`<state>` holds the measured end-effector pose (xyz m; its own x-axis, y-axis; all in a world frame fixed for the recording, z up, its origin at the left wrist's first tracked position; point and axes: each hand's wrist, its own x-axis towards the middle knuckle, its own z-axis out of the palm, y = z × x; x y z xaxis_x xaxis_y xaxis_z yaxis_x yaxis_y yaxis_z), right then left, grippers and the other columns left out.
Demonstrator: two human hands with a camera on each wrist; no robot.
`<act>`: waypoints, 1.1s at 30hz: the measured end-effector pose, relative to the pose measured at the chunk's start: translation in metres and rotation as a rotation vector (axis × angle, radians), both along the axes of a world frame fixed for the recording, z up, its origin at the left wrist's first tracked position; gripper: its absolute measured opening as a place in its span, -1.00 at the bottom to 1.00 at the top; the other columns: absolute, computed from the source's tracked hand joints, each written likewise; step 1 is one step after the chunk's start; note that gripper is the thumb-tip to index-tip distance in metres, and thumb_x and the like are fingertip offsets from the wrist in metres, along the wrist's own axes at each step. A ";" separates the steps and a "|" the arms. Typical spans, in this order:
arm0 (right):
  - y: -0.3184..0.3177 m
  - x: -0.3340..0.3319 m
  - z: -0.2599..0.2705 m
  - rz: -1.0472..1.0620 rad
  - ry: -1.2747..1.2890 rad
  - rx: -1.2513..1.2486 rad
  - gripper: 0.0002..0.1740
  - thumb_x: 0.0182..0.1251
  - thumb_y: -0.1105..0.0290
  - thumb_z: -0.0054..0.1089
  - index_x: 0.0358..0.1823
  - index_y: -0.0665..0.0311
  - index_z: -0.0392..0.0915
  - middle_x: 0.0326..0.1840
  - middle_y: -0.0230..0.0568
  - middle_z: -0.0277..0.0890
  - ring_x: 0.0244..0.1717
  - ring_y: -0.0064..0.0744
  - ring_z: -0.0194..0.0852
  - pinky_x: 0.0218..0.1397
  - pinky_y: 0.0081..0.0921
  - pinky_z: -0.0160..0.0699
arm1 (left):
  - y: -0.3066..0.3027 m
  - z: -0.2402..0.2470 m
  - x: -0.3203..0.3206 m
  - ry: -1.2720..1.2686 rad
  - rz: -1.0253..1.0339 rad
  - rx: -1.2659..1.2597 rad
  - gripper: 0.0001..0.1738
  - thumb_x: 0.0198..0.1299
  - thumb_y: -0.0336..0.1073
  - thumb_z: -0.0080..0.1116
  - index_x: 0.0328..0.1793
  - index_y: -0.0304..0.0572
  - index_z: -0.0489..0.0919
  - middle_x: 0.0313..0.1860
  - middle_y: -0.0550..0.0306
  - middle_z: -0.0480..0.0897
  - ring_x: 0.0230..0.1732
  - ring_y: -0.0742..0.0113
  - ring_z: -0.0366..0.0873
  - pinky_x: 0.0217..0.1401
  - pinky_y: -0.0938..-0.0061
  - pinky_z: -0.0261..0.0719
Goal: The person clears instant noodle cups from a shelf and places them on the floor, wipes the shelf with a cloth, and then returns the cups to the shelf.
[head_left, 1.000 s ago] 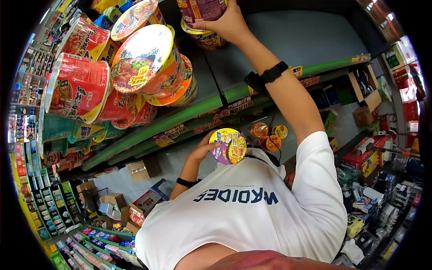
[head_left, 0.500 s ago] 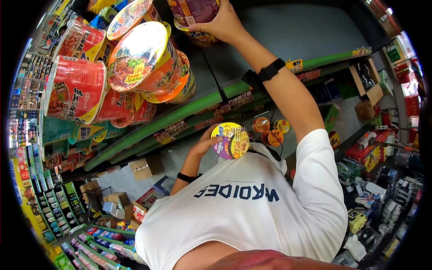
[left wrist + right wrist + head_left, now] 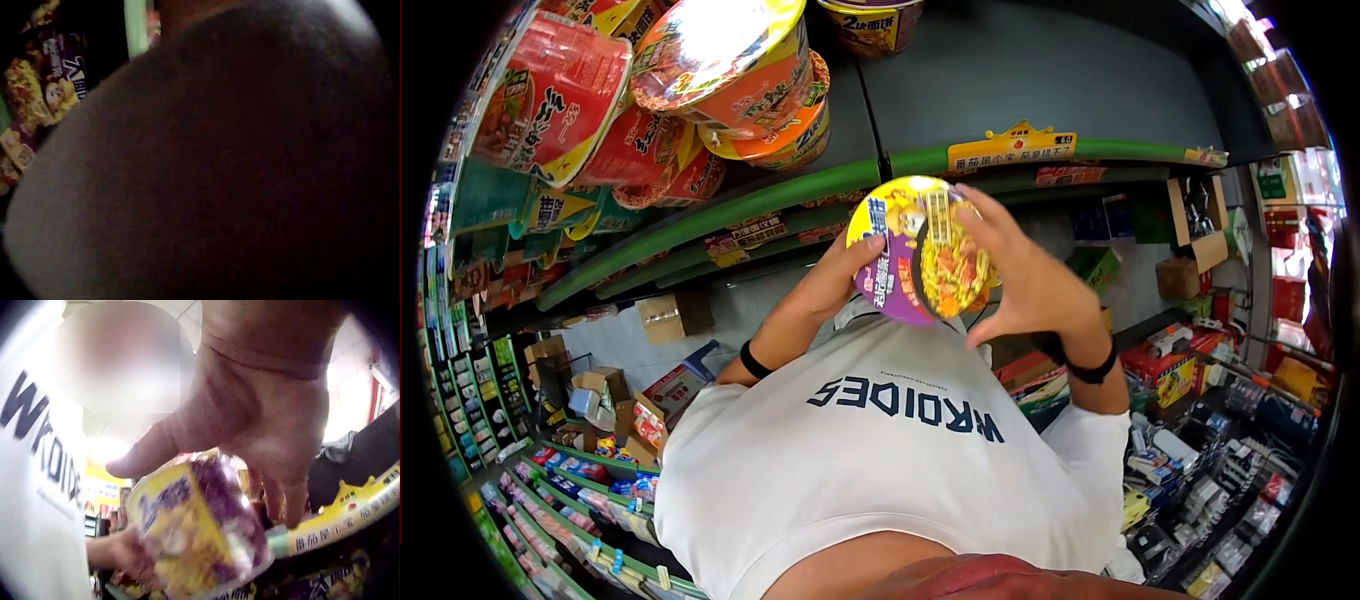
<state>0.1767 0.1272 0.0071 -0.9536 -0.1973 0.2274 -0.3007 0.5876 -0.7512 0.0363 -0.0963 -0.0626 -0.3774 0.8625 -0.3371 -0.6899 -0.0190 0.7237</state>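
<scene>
In the head view my left hand (image 3: 825, 280) grips an instant noodle cup (image 3: 900, 250) by its left side, thumb over the rim. The cup's round lid is yellow and purple with a picture of noodles, and it is turned up toward the head. My right hand (image 3: 1035, 275) is at the cup's right edge, fingers and thumb spread apart. Seen from the right wrist, the right hand (image 3: 256, 419) spreads over the cup (image 3: 200, 525), with the left hand (image 3: 125, 553) behind it. The left wrist view is mostly filled by a dark blurred shape.
A dark shelf (image 3: 1040, 80) with a green front edge lies ahead, bearing a yellow price strip (image 3: 1012, 152). Red and orange noodle tubs (image 3: 740, 80) are stacked on its left; another noodle cup (image 3: 875, 25) stands at the top. Cardboard boxes (image 3: 662, 318) sit on the floor.
My right hand has let go of the purple cup on the shelf and come down beside the held cup. The left hand has raised its cup toward the shelf edge.
</scene>
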 end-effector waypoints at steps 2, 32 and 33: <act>-0.008 0.002 -0.017 -0.090 0.113 -0.078 0.22 -0.42 0.00 0.76 0.38 0.03 0.24 0.54 0.31 -0.04 0.49 0.35 0.08 0.41 -0.09 0.33 | 0.006 0.006 0.000 -0.040 -0.021 -0.013 -0.19 0.34 0.04 0.15 0.56 -0.21 0.13 0.36 0.02 0.45 0.34 0.38 0.45 0.31 0.35 0.52; 0.017 -0.148 0.032 -0.433 0.321 0.359 0.10 -0.37 -0.17 0.66 0.33 0.08 0.44 0.48 0.19 0.17 0.41 0.28 0.24 0.37 -0.07 0.37 | -0.008 -0.056 -0.023 0.204 0.269 0.033 -0.74 0.28 -0.33 0.07 0.04 -0.27 0.48 0.04 -0.05 0.63 -0.01 0.24 0.61 0.00 0.41 0.51; 0.016 -0.149 0.024 -0.391 0.323 0.517 0.04 -0.34 -0.17 0.63 0.29 0.04 0.49 0.46 0.13 0.20 0.37 0.29 0.27 0.35 -0.05 0.40 | -0.006 -0.056 -0.023 0.221 0.259 0.039 -0.75 0.27 -0.33 0.07 0.03 -0.27 0.49 0.03 -0.05 0.63 -0.01 0.24 0.61 -0.01 0.41 0.52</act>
<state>0.0278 0.1427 0.0307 -0.8774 -0.0144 0.4796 -0.1561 0.9537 -0.2570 0.0129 -0.1021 -0.1189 -0.6454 0.7393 -0.1920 -0.4856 -0.2031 0.8503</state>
